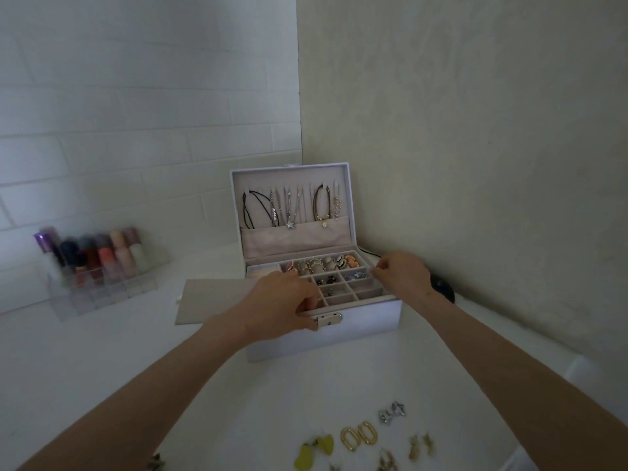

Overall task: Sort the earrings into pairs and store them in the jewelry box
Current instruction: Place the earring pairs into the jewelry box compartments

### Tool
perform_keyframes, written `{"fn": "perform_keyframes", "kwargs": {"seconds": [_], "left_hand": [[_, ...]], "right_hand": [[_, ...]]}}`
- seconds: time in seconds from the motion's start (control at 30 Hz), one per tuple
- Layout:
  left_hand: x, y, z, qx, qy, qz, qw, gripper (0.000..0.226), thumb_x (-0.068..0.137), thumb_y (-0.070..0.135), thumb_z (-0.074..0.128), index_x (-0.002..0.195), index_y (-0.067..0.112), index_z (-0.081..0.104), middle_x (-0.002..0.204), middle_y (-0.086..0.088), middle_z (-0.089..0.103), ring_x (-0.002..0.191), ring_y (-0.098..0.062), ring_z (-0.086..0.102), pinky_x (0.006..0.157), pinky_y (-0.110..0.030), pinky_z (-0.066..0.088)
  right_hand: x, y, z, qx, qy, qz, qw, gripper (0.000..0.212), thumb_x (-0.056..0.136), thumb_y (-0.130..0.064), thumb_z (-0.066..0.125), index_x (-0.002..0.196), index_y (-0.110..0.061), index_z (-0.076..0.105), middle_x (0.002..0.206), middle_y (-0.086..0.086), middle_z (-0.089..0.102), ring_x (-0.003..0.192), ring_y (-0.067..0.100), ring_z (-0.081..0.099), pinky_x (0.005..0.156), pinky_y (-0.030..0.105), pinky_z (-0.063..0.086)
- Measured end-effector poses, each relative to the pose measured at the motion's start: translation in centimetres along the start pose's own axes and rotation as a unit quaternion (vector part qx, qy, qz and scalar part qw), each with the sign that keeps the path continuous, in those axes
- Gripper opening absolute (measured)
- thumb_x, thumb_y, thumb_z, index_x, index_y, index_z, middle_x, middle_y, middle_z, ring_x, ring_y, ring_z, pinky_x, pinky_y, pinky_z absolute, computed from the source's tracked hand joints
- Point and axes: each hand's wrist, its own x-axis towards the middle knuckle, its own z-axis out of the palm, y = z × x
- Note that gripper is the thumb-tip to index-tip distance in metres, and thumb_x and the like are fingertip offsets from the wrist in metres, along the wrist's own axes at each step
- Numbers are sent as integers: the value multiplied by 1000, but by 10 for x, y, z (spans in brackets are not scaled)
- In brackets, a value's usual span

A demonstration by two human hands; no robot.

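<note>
Jewelry box point(363, 321) sits open mid-frame, left hand point(282, 300) gripping its front rim, right hand point(401, 275) pinching the right rim. Earrings point(356, 438) lie loose on the counter point(289, 396), bottom right.

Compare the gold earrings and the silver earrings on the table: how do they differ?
The gold earrings are smooth open ovals; the silver earrings are lumpy, irregular shapes. The silver earrings lie nearer the jewelry box than the gold ones. Both pairs lie on the white table, outside the box.
</note>
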Motion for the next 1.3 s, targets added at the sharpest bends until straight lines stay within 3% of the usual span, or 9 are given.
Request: {"fn": "perform_keyframes", "kwargs": {"seconds": [0.13, 0.3, 0.5, 0.63, 0.8, 0.97, 1.03, 1.13, 1.3], "left_hand": [[-2, -3, 5, -13, 15, 9, 1000, 23, 79, 41, 66, 85, 21, 56, 92, 3, 59, 92, -17, 50, 68, -25, 25], [-7, -11, -2, -28, 5, 9, 1000, 26, 78, 41, 68, 76, 27, 47, 81, 11, 52, 87, -10, 45, 71, -26, 31], [-24, -24, -7, 6, -21, -8, 1000, 28, 76, 43, 68, 74, 25, 46, 82, 11, 54, 88, -10, 47, 80, -28, 34], [-38, -33, -10, 4, -22, -32, 999, 28, 76, 42, 69, 74, 26, 46, 81, 12, 49, 84, -8, 42, 65, -18, 28], [-48, -45, -9, 13, 1, -59, 998, 26, 75, 42, 70, 81, 19, 59, 84, 8, 54, 85, -9, 45, 59, -6, 21], [-57, -52, -3, 2, 18, -84, 996, 23, 79, 40, 66, 88, 21, 59, 82, 14, 47, 81, -7, 37, 59, -17, 23], [-61, -52, 0, -6, 39, -85, 996, 19, 81, 38, 64, 90, 22, 59, 86, 16, 49, 82, -5, 36, 63, -20, 24], [-74, -50, 0, -58, 105, -98, 988, 18, 81, 34, 66, 86, 25, 52, 83, 17, 46, 72, -2, 39, 67, -19, 28], [-107, -47, -6, -98, 147, -145, 974, 23, 84, 40, 61, 78, 26, 44, 61, 14, 47, 53, -2, 44, 51, -14, 29]], "right_hand": [[0, 0, 2, -1, 9, -2, 1000, 31, 91, -28, 54, 82, -1, 67, 81, 15, 67, 67, 20, 51, 59, 25, 36], [-3, -4, 1, -2, 6, -4, 1000, 27, 90, -25, 54, 69, -8, 58, 66, 7, 54, 62, 19, 49, 50, 24, 32], [-13, -20, 15, 12, 8, -9, 1000, 44, 92, -21, 52, 51, -15, 36, 53, -1, 38, 61, 20, 47, 44, 23, 24], [-16, -35, 25, 15, 8, -14, 1000, 41, 93, -24, 50, 55, -14, 36, 55, -2, 36, 67, 20, 47, 47, 27, 24], [-14, -52, 34, 46, 3, -7, 999, 28, 92, -25, 50, 78, -2, 61, 72, 6, 54, 72, 21, 50, 61, 27, 32], [-14, -59, 38, 35, 7, -4, 999, 30, 91, -28, 51, 93, -2, 65, 81, 8, 57, 86, 26, 60, 64, 26, 35], [-21, -61, 37, 10, 52, -37, 998, 26, 92, -27, 50, 104, -6, 61, 90, 10, 62, 93, 27, 61, 65, 27, 35], [-39, -74, 35, 10, 144, -136, 980, 20, 94, -24, 48, 110, -14, 56, 86, 5, 65, 78, 23, 60, 61, 27, 32], [-78, -113, 35, 108, 67, -305, 944, 13, 89, -16, 54, 97, -18, 64, 70, -9, 56, 64, 8, 48, 62, 26, 41]]}}
